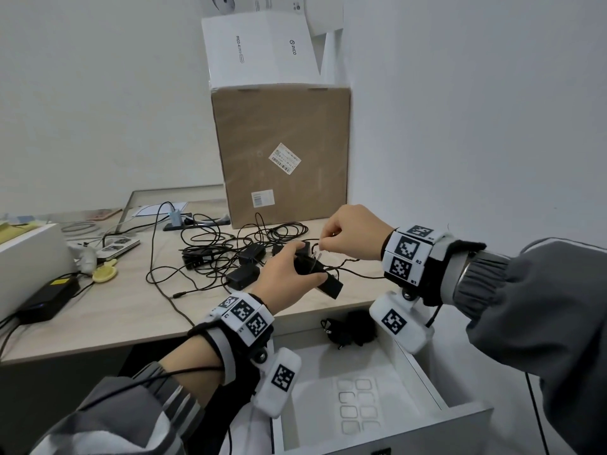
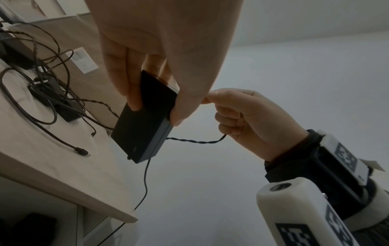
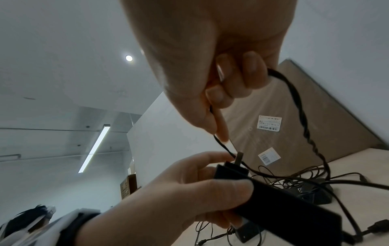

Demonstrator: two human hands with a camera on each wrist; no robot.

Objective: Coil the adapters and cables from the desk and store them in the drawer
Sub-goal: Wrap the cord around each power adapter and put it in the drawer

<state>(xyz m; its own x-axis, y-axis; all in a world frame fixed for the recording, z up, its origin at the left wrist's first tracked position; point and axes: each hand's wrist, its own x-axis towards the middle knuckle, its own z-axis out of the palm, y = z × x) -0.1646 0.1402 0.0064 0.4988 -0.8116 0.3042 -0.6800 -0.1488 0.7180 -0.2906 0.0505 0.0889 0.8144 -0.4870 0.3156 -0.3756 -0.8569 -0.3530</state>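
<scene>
The left hand (image 1: 289, 274) grips a black adapter (image 1: 317, 274) round its body, thumb on one face and fingers on the other, holding it up just above the front edge of the worktop (image 1: 131, 310). From the left wrist view the adapter (image 2: 145, 123) hangs clear of the surface, tilted, its prongs pointing up toward the other hand. The right hand (image 1: 356, 233), just beside the adapter on its far side, pinches the adapter's thin twisted cable (image 2: 195, 141) between thumb and forefinger, the other fingers curled in. In the right wrist view the cable (image 3: 303, 119) loops out of that fist and trails down to the worktop.

This looks like the winding step: one hand steadies the block, the other feeds the lead around it. How many turns are on already, I cannot tell.

Beyond the adapter, toward the cardboard box (image 1: 282, 152), lies a tangle of more adapters and cables (image 1: 236, 254), not yet sorted. Below the adapter, the drawer (image 1: 377, 405) stands open with a dark bundle (image 1: 351, 328) in its back corner.

Next, I'd judge, the right hand needs to carry the cable round the body with even tension, keeping the trailing length from snagging in the tangle, then tuck the end and lower the bundle into the drawer.
</scene>
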